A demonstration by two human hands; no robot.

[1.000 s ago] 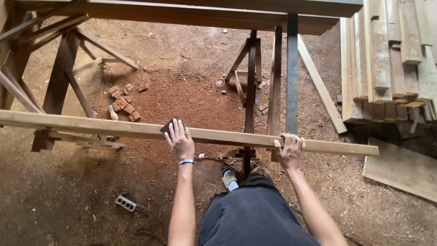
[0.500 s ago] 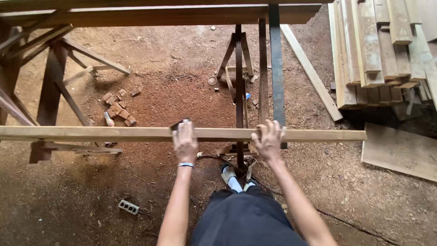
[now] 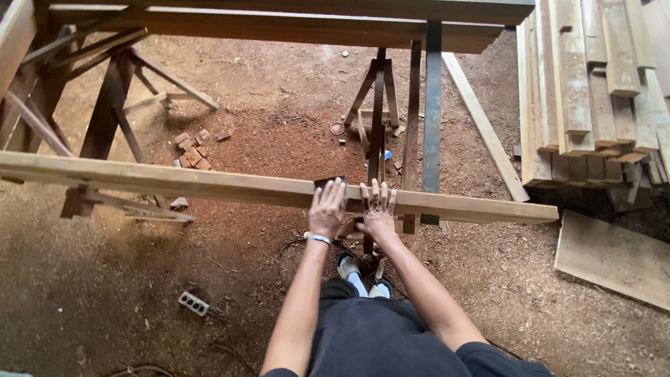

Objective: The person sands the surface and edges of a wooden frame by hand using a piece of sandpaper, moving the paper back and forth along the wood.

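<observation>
A long pale wooden plank (image 3: 174, 183) runs left to right across the view at waist height. My left hand (image 3: 326, 211) presses a small dark sanding pad (image 3: 329, 183) onto the plank's top, fingers curled over it. Just to its right, my right hand (image 3: 377, 207) lies flat on the plank with fingers spread, almost touching the left hand. My feet in pale shoes (image 3: 363, 276) stand on the dirt floor below.
A stack of sawn boards (image 3: 593, 84) fills the right side. A wooden trestle (image 3: 377, 105) and a dark metal post (image 3: 431, 112) stand behind the plank. Small wood offcuts (image 3: 192, 150), a grey block (image 3: 193, 303) and a flat board (image 3: 614, 258) lie on the sawdust floor.
My right hand has slid left along the plank, from near its right end to right beside my left hand. The left hand stays on the pad.
</observation>
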